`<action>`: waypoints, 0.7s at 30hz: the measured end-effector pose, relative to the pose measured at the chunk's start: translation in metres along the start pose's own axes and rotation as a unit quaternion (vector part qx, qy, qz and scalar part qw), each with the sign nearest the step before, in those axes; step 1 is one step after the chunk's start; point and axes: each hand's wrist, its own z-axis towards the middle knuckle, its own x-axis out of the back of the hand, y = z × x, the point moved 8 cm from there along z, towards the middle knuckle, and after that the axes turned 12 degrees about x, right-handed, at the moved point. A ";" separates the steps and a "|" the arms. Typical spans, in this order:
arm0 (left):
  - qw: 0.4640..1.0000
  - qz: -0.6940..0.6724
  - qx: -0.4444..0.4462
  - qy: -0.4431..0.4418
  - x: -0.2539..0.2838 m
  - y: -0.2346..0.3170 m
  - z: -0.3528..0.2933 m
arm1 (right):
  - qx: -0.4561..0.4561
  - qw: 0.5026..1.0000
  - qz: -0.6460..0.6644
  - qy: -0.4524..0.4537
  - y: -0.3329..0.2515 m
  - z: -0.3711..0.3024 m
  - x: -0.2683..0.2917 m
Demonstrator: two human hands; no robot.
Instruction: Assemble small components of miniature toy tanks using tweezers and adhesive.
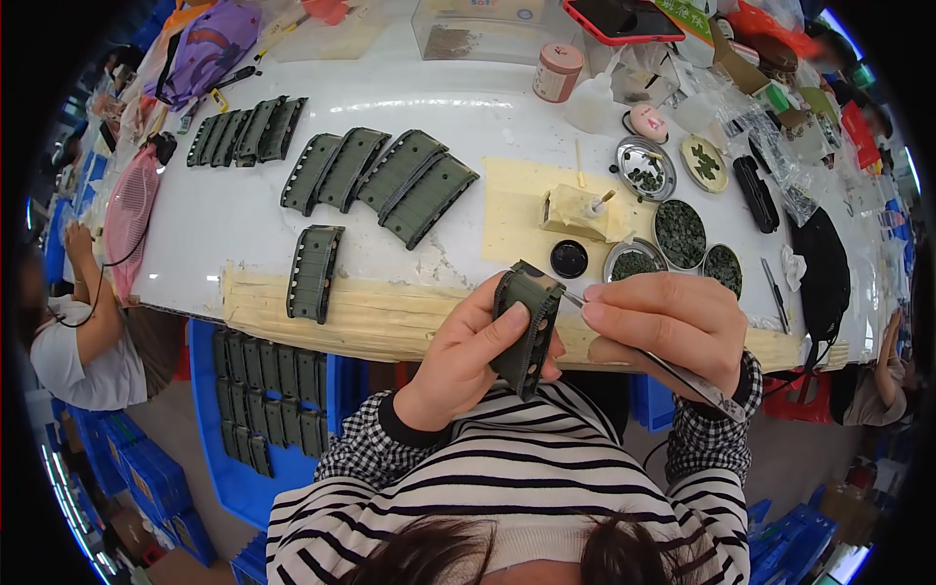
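Note:
My left hand (450, 363) grips a dark green ridged part (519, 363), long and slightly curved, above the table's front edge. The thumb lies across its face. In my right hand (678, 322) is a pair of metal tweezers (680, 374), pinched between thumb and fingers. Their tip meets or nearly touches the upper right edge of the part; any small piece in it is too small to make out. Just beyond my hands are round tins (680, 234) of small green pieces, a black cap (569, 258) and a taped block with a small bottle (597, 207).
More green parts (327, 174) lie in groups on the white table's left side, one (314, 274) nearer the front. A blue crate (226, 466) below holds several. Another tool (777, 295) and a black cloth item (821, 273) lie right. A person (88, 331) sits at left.

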 end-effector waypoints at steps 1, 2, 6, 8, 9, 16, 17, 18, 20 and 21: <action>1.000 0.001 0.000 -0.003 0.000 0.000 0.000 | 0.000 1.000 0.000 -0.002 0.000 0.000 0.000; 1.000 0.000 0.002 0.000 0.000 -0.001 0.000 | 0.000 1.000 0.001 -0.004 0.001 0.000 0.000; 1.000 -0.002 0.008 0.008 -0.001 -0.001 0.000 | 0.001 1.000 0.010 -0.007 0.002 0.000 -0.001; 1.000 -0.005 0.008 0.005 -0.001 -0.002 0.000 | 0.004 1.000 0.013 -0.004 0.002 -0.001 -0.002; 1.000 -0.008 0.008 0.002 0.000 -0.003 0.001 | 0.005 1.000 0.011 -0.003 0.002 -0.001 -0.002; 1.000 -0.015 0.011 0.007 0.002 -0.006 0.001 | 0.005 1.000 0.002 0.008 0.003 -0.004 -0.004; 1.000 -0.017 0.012 0.009 0.002 -0.006 0.001 | 0.005 1.000 0.002 0.009 0.003 -0.004 -0.004; 1.000 -0.018 0.013 0.011 0.002 -0.005 0.001 | 0.002 1.000 -0.001 0.010 0.002 -0.004 -0.004; 1.000 -0.020 0.013 0.016 0.002 -0.005 0.001 | -0.003 1.000 -0.006 0.014 0.002 -0.004 -0.005; 1.000 -0.020 0.011 0.019 0.002 -0.005 0.001 | -0.003 1.000 -0.007 0.013 0.002 -0.005 -0.005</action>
